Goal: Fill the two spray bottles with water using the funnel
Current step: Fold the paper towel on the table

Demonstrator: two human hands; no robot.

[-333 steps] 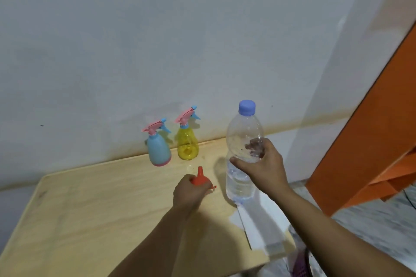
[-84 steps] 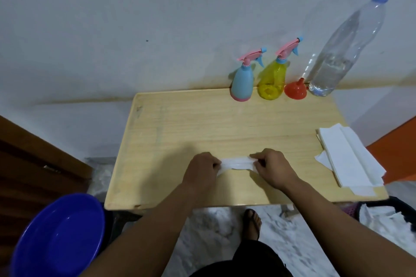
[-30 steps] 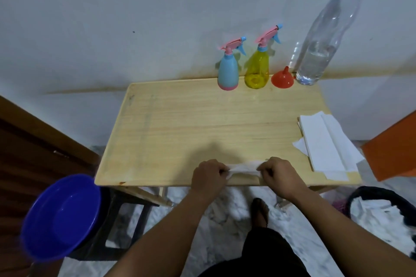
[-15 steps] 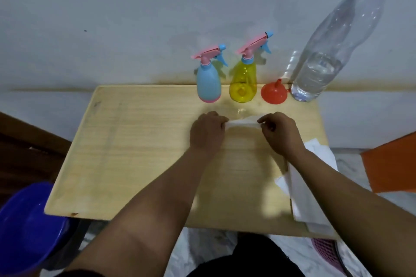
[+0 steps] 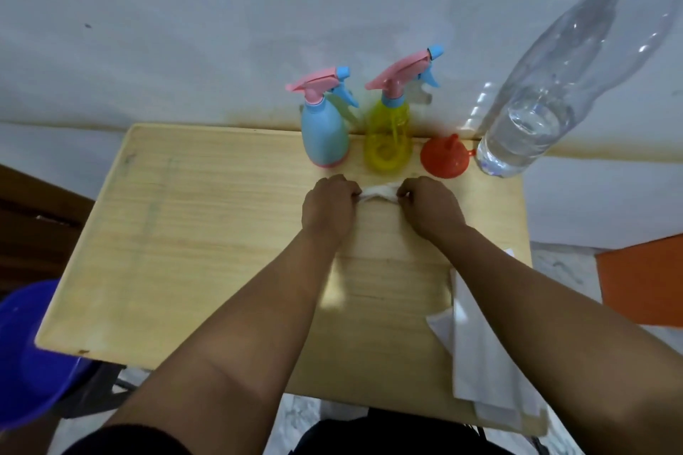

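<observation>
A blue spray bottle (image 5: 325, 137) and a yellow spray bottle (image 5: 388, 137), both with pink trigger heads, stand at the table's far edge against the wall. An orange funnel (image 5: 445, 159) lies mouth-down to their right. A large clear water bottle (image 5: 536, 122) with a blue cap stands beside it, partly filled. My left hand (image 5: 327, 210) and my right hand (image 5: 432, 207) each pinch one end of a white tissue (image 5: 379, 192) on the table, just in front of the yellow bottle.
The wooden table (image 5: 207, 233) stands against a white wall. A stack of white tissues (image 5: 480, 362) lies at its near right corner. A blue basin (image 5: 26, 355) sits low at the left. An orange panel (image 5: 643, 281) is at the right.
Both hands have slid the tissue from the table's near edge to just in front of the spray bottles. The camera has moved closer to the table.
</observation>
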